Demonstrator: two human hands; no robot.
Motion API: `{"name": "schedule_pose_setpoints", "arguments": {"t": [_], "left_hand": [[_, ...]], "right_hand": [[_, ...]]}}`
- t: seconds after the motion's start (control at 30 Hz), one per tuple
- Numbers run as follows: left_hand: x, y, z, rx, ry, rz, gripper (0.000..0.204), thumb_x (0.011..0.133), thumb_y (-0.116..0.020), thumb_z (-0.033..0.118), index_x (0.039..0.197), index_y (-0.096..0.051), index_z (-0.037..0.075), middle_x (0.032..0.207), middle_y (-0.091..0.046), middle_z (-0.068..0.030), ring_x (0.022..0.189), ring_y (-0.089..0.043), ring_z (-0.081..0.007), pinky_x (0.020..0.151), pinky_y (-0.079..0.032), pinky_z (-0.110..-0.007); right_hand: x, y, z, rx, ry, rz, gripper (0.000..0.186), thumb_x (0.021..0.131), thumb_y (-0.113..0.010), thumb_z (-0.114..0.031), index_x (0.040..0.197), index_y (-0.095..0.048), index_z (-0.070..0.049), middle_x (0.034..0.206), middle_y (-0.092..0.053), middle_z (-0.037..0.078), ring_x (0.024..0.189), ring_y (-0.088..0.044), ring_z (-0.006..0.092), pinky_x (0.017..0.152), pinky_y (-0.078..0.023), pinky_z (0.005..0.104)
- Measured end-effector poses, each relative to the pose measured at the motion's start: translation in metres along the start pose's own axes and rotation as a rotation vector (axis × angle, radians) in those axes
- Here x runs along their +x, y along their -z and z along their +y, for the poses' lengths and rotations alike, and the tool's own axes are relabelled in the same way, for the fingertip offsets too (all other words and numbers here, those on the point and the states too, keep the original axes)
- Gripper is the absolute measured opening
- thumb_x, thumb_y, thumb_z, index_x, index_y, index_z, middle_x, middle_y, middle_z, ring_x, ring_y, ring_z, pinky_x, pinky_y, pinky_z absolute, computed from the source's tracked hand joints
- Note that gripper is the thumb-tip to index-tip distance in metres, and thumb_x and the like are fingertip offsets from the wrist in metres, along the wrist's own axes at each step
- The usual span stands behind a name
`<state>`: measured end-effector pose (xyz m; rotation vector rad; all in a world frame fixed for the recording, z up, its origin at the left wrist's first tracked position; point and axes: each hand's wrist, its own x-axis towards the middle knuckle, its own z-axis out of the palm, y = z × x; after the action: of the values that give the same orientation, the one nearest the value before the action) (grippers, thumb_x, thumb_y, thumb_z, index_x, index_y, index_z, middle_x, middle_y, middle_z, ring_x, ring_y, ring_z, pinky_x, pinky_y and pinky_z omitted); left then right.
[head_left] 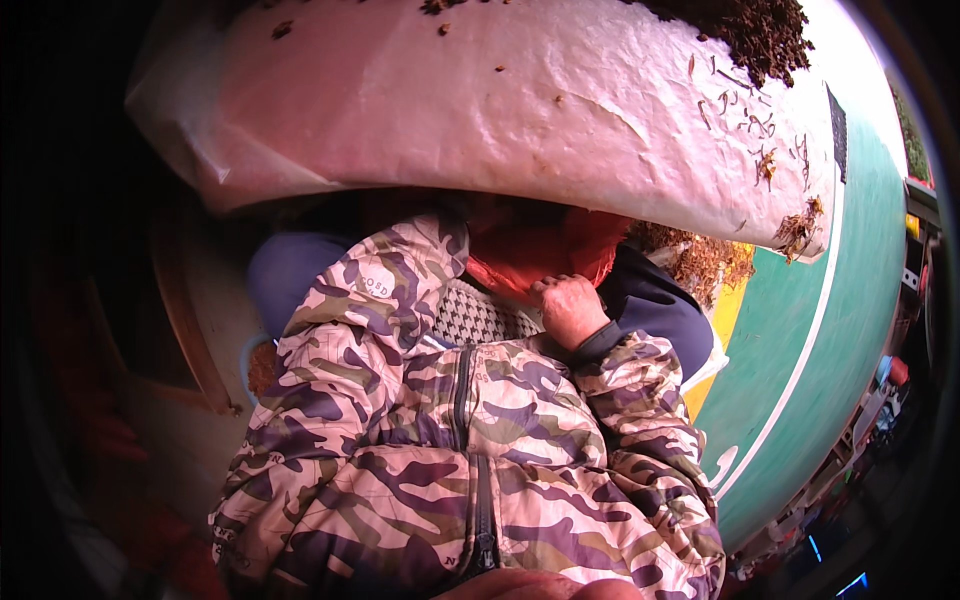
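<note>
Pale, wrinkled sheeting covered the work surface, tinged pink in that light. A dark, crumbly heap sat at its far right; a few crumbs dotted the far side, and thin brown shreds littered the right end. Beside it, green floor carried a white line.

The tabletop hides the left hand and part of the red cloth.

right hand at bag, table above, basin leftward
</note>
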<state>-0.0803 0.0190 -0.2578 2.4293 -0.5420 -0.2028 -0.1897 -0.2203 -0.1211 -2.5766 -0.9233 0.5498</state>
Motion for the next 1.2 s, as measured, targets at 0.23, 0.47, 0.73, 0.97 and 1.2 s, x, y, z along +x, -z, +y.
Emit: {"name": "schedule_pose_setpoints", "arguments": {"t": [0.23, 0.47, 0.73, 0.97, 1.2], "left_hand": [[-0.020, 0.037, 0.025, -0.027, 0.087, -0.140, 0.070, 0.088, -0.072, 0.023, 0.151, -0.047, 0.004, 0.151, -0.050, -0.0258, 0.142, -0.046, -0.0419, 0.119, -0.038, -0.049], [-0.029, 0.052, 0.038, -0.061, 0.122, -0.187, 0.068, 0.088, -0.072, 0.023, 0.149, -0.049, 0.004, 0.149, -0.051, -0.0258, 0.140, -0.047, -0.0420, 0.117, -0.039, -0.049], [-0.035, 0.062, 0.042, -0.082, 0.135, -0.197, 0.066, 0.087, -0.071, 0.024, 0.147, -0.050, 0.004, 0.146, -0.053, -0.0258, 0.138, -0.049, -0.0422, 0.115, -0.040, -0.049], [-0.032, 0.071, 0.049, -0.100, 0.114, -0.179, 0.065, 0.087, -0.071, 0.024, 0.145, -0.052, 0.004, 0.144, -0.054, -0.0258, 0.136, -0.050, -0.0423, 0.114, -0.041, -0.049], [-0.031, 0.077, 0.056, -0.112, 0.089, -0.157, 0.063, 0.087, -0.071, 0.024, 0.143, -0.053, 0.004, 0.142, -0.055, -0.0258, 0.134, -0.051, -0.0424, 0.112, -0.042, -0.049]], "right_hand": [[-0.002, 0.016, -0.025, -0.010, -0.006, -0.037, 0.013, 0.082, -0.063, -0.016, 0.093, -0.069, -0.012, 0.087, -0.073, 0.008, 0.087, -0.071, 0.0268, 0.081, -0.053, 0.0423], [0.000, 0.027, -0.035, 0.014, -0.036, -0.104, 0.013, 0.083, -0.061, -0.017, 0.092, -0.066, -0.009, 0.086, -0.070, 0.010, 0.090, -0.070, 0.0304, 0.082, -0.052, 0.0438], [0.001, 0.015, -0.038, -0.009, -0.011, -0.043, 0.011, 0.087, -0.060, -0.016, 0.091, -0.069, -0.011, 0.083, -0.071, 0.008, 0.086, -0.071, 0.0273, 0.079, -0.053, 0.0433], [0.009, 0.009, -0.026, -0.025, -0.063, -0.051, 0.013, 0.087, -0.060, -0.015, 0.095, -0.069, -0.010, 0.088, -0.072, 0.011, 0.089, -0.071, 0.0313, 0.082, -0.053, 0.0450], [0.015, -0.015, 0.007, -0.094, -0.091, -0.044, 0.016, 0.088, -0.059, -0.014, 0.099, -0.071, -0.010, 0.092, -0.073, 0.013, 0.092, -0.071, 0.0334, 0.082, -0.054, 0.0470]]}}
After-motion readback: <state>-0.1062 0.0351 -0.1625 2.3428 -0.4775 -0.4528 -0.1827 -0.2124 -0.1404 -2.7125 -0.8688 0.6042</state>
